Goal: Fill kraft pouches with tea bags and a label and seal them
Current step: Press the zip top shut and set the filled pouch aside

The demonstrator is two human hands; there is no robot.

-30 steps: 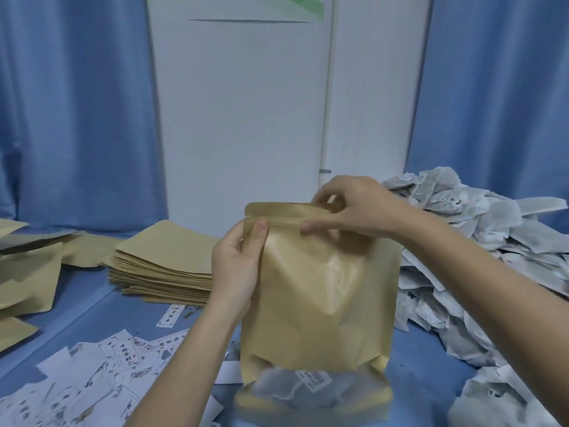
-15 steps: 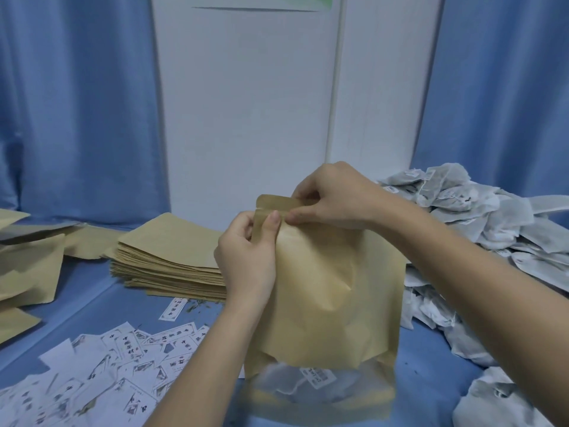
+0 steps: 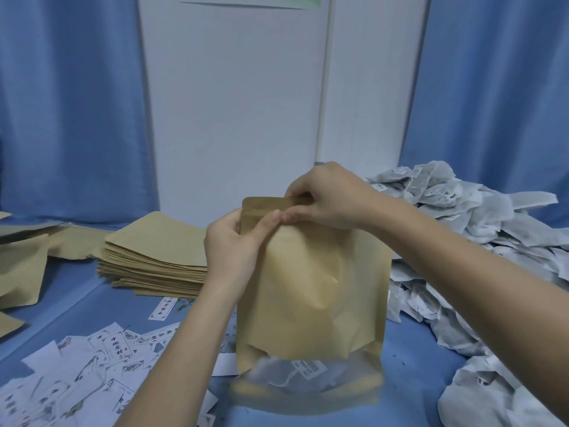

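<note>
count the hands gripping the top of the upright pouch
2. The left hand pinches the pouch at its top left corner; the right hand pinches the top strip just to the right, thumbs nearly touching. The pouch hides the fingers behind it.

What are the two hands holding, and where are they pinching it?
Both hands hold the standing kraft pouch by its top strip. The left hand pinches near the left corner; the right hand pinches beside it, toward the middle.
</note>
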